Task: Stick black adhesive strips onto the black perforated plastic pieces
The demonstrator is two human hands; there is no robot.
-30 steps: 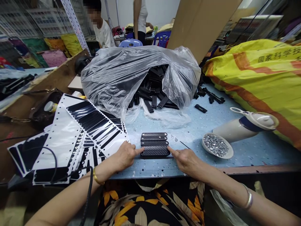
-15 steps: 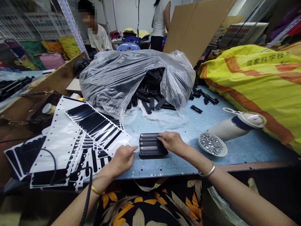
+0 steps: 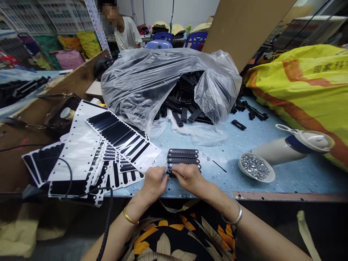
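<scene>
Several flat black bars with textured tops (image 3: 182, 151) lie in a row on the blue table, silver round spots showing at their ends. My left hand (image 3: 155, 182) is curled at the left end of the nearest bar, thumb and forefinger closed against it. My right hand (image 3: 187, 176) lies over the front of the row. Its fingertips are pinched together at that same left end, close to my left fingers. Whatever is between the right fingertips is too small or hidden to make out. A thin black strip (image 3: 219, 166) lies right of the row.
Sheets of black stickers (image 3: 119, 136) overlap at the left. A clear plastic bag (image 3: 136, 87) of black parts stands behind. On the right are a bowl of small silver pieces (image 3: 255, 166), a lying bottle (image 3: 282, 149) and a yellow sack (image 3: 304, 87). A person (image 3: 127, 32) is beyond.
Both hands have moved to the near left end of the row, the right one coming from its far side. The view has shifted; the thin black strip now shows. One person behind is out of view.
</scene>
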